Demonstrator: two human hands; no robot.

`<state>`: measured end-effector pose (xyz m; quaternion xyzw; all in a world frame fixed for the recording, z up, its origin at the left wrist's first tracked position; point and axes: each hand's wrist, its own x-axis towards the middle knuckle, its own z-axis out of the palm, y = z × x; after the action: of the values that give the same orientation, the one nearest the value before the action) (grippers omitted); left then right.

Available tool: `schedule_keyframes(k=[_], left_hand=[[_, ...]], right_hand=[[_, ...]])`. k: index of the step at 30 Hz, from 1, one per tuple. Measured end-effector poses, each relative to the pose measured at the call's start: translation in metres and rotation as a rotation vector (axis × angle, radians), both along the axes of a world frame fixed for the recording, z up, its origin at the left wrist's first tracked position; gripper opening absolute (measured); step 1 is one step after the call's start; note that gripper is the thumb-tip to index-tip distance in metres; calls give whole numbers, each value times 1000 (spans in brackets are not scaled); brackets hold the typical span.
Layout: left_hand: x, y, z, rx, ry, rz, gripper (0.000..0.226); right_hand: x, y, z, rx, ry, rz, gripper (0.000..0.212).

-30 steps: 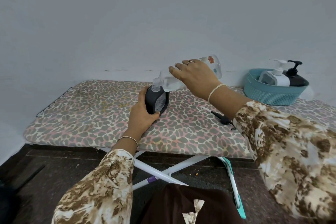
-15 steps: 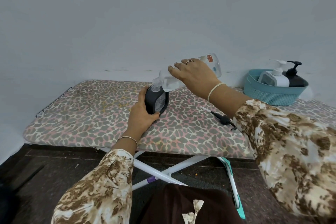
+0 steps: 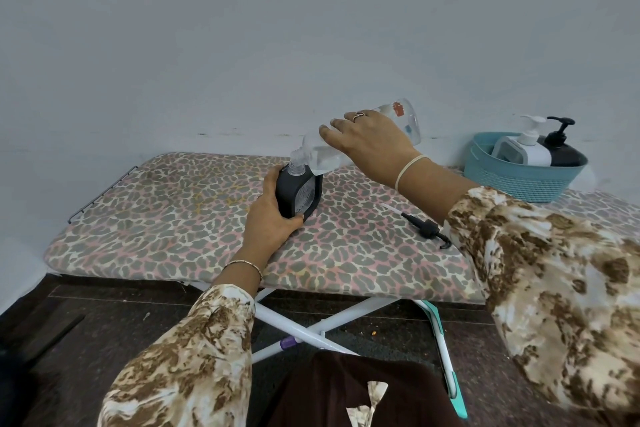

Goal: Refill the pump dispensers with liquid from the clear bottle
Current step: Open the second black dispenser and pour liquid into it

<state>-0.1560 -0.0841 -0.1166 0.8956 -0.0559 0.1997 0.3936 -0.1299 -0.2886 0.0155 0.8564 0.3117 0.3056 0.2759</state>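
Clear bottle point(image 3: 322, 158) tipped in right grip point(image 3: 369, 142) — left grip point(image 3: 268, 224) around black dispenser point(image 3: 299, 194).

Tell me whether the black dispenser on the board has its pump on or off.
Off. The black dispenser has an open neck, with the clear bottle tipped into it; a black pump lies on the board.

Since a second ago the clear bottle point(image 3: 360, 140) in the right hand point(image 3: 370, 144) has tipped a little steeper, its base raised slightly. The liquid inside seems to sit lower toward the neck, though glare blurs it. The loose pump point(image 3: 424, 227) shows further clear of the sleeve.
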Motion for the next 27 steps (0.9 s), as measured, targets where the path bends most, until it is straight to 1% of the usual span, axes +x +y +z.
schedule_keyframes(k=[19, 27], left_hand=[[-1, 0, 1, 1, -8, -4, 98], [1, 2, 2, -11, 16, -13, 98]], right_hand=[[-1, 2, 4, -56, -38, -5, 56], [0, 3, 7, -68, -34, 12, 55]])
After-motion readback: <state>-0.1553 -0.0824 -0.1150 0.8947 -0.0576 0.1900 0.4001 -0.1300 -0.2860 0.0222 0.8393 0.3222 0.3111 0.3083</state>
